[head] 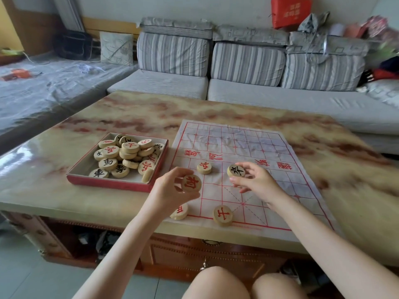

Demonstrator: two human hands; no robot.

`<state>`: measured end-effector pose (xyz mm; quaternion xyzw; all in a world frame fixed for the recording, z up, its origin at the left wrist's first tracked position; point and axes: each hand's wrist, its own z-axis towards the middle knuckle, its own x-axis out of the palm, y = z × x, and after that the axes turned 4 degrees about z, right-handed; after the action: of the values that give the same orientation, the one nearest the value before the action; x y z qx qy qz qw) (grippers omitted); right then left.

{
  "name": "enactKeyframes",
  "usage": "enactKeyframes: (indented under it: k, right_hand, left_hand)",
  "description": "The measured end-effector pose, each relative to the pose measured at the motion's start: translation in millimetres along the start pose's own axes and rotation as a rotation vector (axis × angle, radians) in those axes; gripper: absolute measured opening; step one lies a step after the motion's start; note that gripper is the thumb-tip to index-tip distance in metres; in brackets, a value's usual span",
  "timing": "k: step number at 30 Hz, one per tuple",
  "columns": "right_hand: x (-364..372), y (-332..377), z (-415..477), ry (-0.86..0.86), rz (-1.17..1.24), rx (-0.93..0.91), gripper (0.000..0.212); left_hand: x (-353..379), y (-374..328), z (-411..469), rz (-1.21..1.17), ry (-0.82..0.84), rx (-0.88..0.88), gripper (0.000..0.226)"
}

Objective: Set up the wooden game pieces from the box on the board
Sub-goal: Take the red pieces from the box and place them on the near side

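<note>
Placing is under way: the left hand (pixel 170 190) grips a red piece (pixel 191 183), the right hand (pixel 252 180) a black piece (pixel 236 170), both over the board (pixel 280 169) beside the box (pixel 112 183), each needing its proper point next.

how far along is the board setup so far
Early. Three pieces lie on the board: one near the river line, two at the near edge. The left hand holds a red-marked piece, the right hand a black-marked one. Most still fill the box.
</note>
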<state>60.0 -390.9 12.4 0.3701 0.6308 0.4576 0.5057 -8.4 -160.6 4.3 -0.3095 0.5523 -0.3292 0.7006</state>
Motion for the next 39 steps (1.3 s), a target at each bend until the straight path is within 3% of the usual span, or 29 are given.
enactKeyframes:
  k: [4, 10, 15, 23, 29, 34, 39]
  right_hand:
    - [-19, -14, -10, -0.008, -0.081, 0.004, 0.048]
    - [-29, -22, -22, -0.005, -0.097, -0.005, 0.051]
    - [-27, -21, -23, 0.017, -0.081, -0.019, 0.049]
    - [-17, -19, -6, -0.001, -0.093, -0.028, 0.047]
    - [-18, -7, 55, -0.122, -0.210, -0.019, 0.054]
    - [-28, -11, 123, -0.285, -0.371, 0.065, 0.057]
    - [-25, -13, 168, -0.296, -0.470, 0.089, 0.057]
  left_hand:
    - [13, -1, -4, 0.130, 0.132, 0.044, 0.049]
    - [22, -1, -13, 0.473, 0.178, 0.106, 0.050]
    - [26, -1, -19, 0.549, 0.251, 0.125, 0.067]
    - [16, -11, -7, 0.514, 0.192, 0.122, 0.066]
    - [6, -13, 33, 0.309, -0.023, 0.099, 0.034]
    - [16, -24, 71, 0.280, -0.021, 0.127, 0.024]
    - [26, -24, 99, 0.298, -0.008, 0.120, 0.026]
